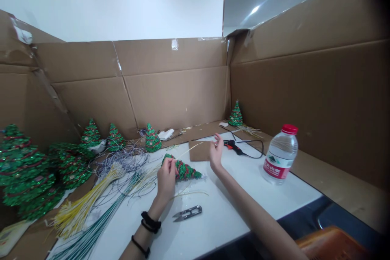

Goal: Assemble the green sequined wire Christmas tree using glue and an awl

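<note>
A small green tinsel tree with red trim lies on its side on the white board, its tip to the right. My left hand is at its base end, fingers pinched on a thin pale strand. That strand slants up to the right toward my right hand, which is raised beside a brown cardboard piece with its fingers apart. Metal thread snips lie in front of the tree, and a loose pale strand lies between them.
Upright green trees stand at the back and left. Yellow strands, green strands and tangled wire lie left. A glue gun with a cable and a water bottle are right. Cardboard walls surround the table.
</note>
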Motion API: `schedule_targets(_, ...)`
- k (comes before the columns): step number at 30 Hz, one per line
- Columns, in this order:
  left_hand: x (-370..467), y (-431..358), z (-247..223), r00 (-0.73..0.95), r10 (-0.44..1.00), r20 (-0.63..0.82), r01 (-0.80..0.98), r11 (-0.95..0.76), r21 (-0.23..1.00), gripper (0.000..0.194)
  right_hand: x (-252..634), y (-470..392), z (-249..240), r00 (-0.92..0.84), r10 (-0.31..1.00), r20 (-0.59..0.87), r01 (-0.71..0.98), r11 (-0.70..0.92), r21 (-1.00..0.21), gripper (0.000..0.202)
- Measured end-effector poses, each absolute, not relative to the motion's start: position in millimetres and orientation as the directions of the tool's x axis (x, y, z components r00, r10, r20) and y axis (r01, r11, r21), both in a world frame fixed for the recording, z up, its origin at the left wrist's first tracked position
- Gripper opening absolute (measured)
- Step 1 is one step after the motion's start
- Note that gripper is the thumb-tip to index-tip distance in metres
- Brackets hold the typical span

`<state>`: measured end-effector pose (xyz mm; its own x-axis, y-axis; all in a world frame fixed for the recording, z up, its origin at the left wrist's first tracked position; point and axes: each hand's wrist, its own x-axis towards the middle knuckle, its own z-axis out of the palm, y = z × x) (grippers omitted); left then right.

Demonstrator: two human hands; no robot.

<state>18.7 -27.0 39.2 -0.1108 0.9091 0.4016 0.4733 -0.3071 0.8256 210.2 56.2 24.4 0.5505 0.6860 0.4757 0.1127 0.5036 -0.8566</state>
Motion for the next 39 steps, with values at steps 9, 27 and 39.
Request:
schedule_targets(9, 17.9, -28.0, 39.2, 0.002, 0.882, 0.471, 0.53, -0.4, 0.747, 0.022, 159.2, 14.2, 27.7, -0.353, 0.574, 0.739, 0.471, 0.792, -0.39, 0.022)
schedule_targets(27, 6.5, -30.3, 50.9, 0.009, 0.869, 0.495, 0.5, -0.432, 0.75, 0.039, 154.1, 0.3, 37.7, -0.298, 0.678, 0.672, 0.41, 0.727, -0.551, 0.03)
schedule_targets(39, -74.9, 1.2, 52.5, -0.249, 0.854, 0.457, 0.868, -0.013, 0.496, 0.049, 184.3, 11.0, 58.7, -0.449, 0.83, 0.331, 0.683, 0.558, -0.471, 0.013)
